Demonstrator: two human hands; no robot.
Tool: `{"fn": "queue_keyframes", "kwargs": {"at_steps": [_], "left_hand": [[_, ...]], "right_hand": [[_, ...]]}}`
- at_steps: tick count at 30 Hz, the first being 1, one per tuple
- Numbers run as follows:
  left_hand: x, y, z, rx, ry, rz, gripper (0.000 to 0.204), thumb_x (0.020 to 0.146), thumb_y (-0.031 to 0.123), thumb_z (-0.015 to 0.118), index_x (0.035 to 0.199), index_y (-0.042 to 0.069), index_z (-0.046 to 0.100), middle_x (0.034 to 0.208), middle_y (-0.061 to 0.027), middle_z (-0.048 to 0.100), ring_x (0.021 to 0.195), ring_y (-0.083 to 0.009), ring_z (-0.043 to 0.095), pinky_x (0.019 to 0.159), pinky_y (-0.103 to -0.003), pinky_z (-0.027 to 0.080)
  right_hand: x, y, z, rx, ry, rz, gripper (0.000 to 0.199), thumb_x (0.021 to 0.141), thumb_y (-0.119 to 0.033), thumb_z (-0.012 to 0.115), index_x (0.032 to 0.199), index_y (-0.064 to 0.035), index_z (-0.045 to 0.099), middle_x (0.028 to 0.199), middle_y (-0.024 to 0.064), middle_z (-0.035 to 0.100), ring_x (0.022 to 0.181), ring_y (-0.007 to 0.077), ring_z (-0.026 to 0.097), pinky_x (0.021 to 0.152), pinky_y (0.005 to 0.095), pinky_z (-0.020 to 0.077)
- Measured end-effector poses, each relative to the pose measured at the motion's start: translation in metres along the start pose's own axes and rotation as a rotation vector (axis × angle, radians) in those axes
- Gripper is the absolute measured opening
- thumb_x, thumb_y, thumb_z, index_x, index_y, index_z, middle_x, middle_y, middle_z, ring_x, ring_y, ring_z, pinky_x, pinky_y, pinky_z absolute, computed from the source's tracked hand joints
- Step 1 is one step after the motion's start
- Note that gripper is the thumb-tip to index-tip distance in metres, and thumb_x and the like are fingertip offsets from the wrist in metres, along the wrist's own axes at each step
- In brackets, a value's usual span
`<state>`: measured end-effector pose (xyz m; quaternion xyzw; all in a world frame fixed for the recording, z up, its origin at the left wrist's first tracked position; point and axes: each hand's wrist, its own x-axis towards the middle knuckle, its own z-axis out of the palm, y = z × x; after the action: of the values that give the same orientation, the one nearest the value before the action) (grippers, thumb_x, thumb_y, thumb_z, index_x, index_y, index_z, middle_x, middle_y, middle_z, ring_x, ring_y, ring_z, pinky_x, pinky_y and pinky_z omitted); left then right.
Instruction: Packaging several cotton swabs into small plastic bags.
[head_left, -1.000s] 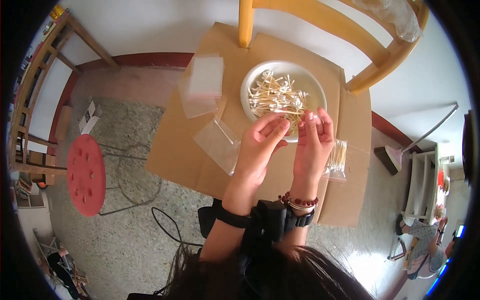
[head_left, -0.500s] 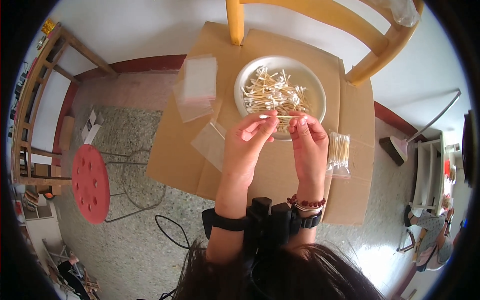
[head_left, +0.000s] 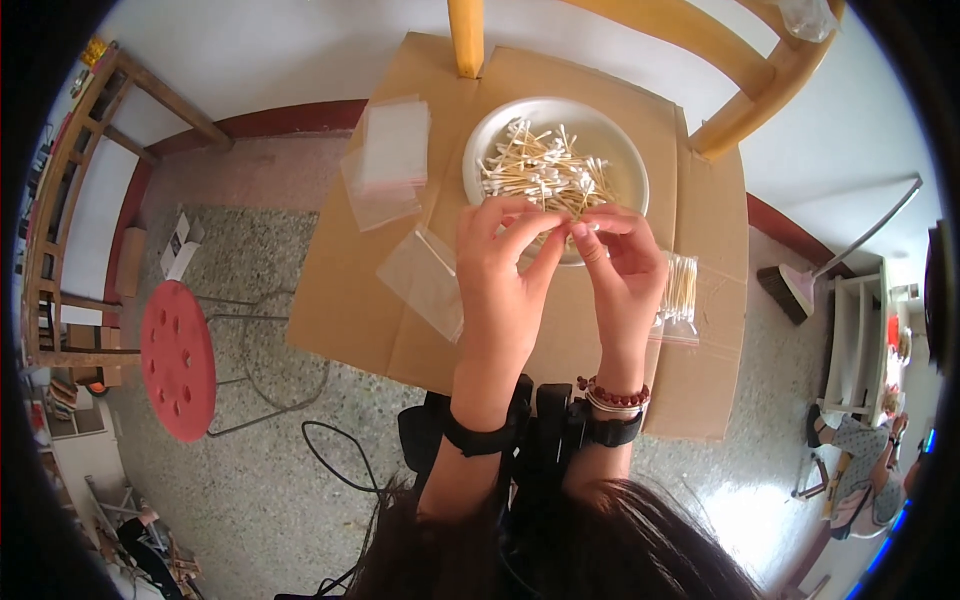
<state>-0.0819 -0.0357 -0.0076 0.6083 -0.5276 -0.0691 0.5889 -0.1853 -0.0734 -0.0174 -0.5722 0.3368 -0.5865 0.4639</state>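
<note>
A white bowl [head_left: 632, 165] on the cardboard holds a heap of cotton swabs [head_left: 545, 165] with pale wooden sticks. Over its near rim, my left hand [head_left: 508, 255] and my right hand [head_left: 622, 262] meet with fingertips pinched together. Both are closed on one cotton swab, mostly hidden by the fingers. Right of my right hand lies a clear bag packed with swabs [head_left: 680, 290], partly covered by that hand. Left of my left hand, a clear bag [head_left: 420, 285] lies flat with a single swab on or in it.
Stacked clear bags [head_left: 393, 150] lie on the cardboard sheet [head_left: 350, 320], left of the bowl. A yellow wooden chair frame [head_left: 735, 60] rises behind it. To the left stands a red round stool [head_left: 180, 360]; a broom [head_left: 790, 290] leans at the right. Another person [head_left: 865, 460] sits far right.
My hands have drawn closer together and their fingers have curled in. The swab, which showed stretched between them, is now mostly covered. The view has shifted slightly.
</note>
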Motion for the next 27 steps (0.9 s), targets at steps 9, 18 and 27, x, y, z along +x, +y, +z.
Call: {"fn": "queue_keyframes", "kwargs": {"at_steps": [9, 18, 27], "left_hand": [[0.002, 0.016, -0.003, -0.274, -0.079, -0.14, 0.013, 0.076, 0.0, 0.064, 0.087, 0.003, 0.06, 0.086, -0.0076, 0.061, 0.08, -0.0207, 0.06, 0.072, -0.03, 0.045], [0.005, 0.007, -0.018, -0.772, -0.223, -0.524, 0.011, 0.083, 0.002, 0.059, 0.094, 0.0, 0.056, 0.09, -0.0069, 0.062, 0.088, -0.0137, 0.06, 0.076, -0.026, 0.047], [0.007, 0.004, -0.023, -0.856, -0.231, -0.592, 0.014, 0.087, 0.016, 0.056, 0.096, 0.006, 0.055, 0.091, -0.0079, 0.063, 0.085, -0.0157, 0.06, 0.071, -0.027, 0.046]], "right_hand": [[0.002, -0.007, -0.01, 0.12, -0.078, 0.07, 0.023, 0.076, -0.003, 0.067, 0.099, -0.0003, 0.061, 0.101, 0.0078, 0.058, 0.088, 0.0133, 0.055, 0.075, 0.0242, 0.0443], [0.0, 0.0, -0.004, 0.356, -0.139, 0.283, 0.016, 0.082, -0.004, 0.062, 0.097, 0.0004, 0.059, 0.09, 0.0044, 0.061, 0.081, 0.0114, 0.057, 0.075, 0.024, 0.046], [0.001, 0.001, 0.004, 0.399, -0.14, 0.222, 0.012, 0.081, -0.003, 0.063, 0.092, 0.0, 0.059, 0.088, 0.0051, 0.062, 0.081, 0.0118, 0.058, 0.074, 0.0251, 0.0474]]}}
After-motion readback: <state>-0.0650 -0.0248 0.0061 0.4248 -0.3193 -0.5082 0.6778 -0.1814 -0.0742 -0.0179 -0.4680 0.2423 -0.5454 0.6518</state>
